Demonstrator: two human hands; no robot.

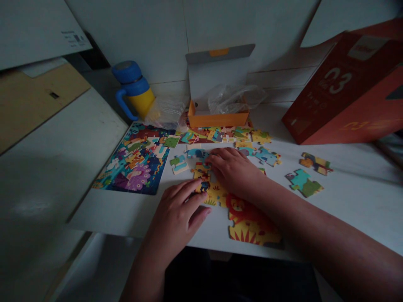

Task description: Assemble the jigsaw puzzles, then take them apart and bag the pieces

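Note:
A partly joined jigsaw with a red and yellow lion (248, 220) lies on the white table (346, 197) in front of me. My left hand (178, 214) rests flat beside it, fingertips touching a small piece (201, 178) at the jigsaw's upper left corner. My right hand (231, 167) lies palm down over the jigsaw's top edge, fingers pressing near the same piece and a blue piece (197, 154). Neither hand lifts anything.
A finished colourful puzzle (137, 161) lies to the left. Loose pieces (304, 182) are scattered right and behind. An open orange box (217, 113) with plastic bags stands at the back, beside a blue and yellow bottle (134, 90). A big red box (349, 92) stands at right.

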